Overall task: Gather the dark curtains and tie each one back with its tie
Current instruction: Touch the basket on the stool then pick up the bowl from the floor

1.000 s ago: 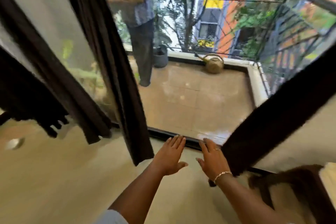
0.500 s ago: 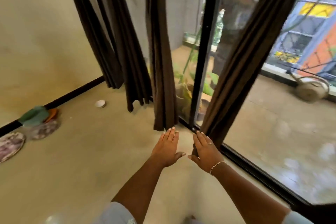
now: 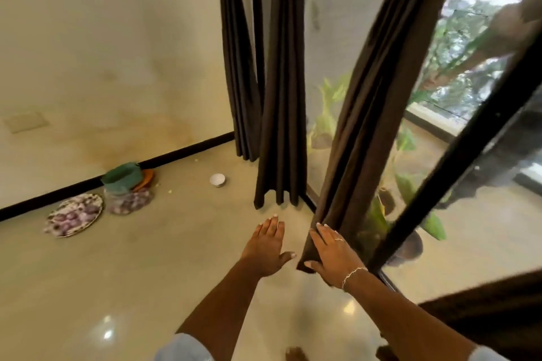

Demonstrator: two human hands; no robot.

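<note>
Right hand [image 3: 331, 255] lies flat-fingered against the nearest curtain [image 3: 372, 126], left hand [image 3: 268, 246] hovers loose, neither grip closed, so it may swing away ungathered

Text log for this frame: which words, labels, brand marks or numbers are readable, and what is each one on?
No readable text anywhere in this frame.
dark curtains: plain fabric, no tag or label showing.
patterned plate: purple pattern only, no lettering.
white bowl: plain, no mark visible.
green cloth: blurred, no label to make out.
</note>
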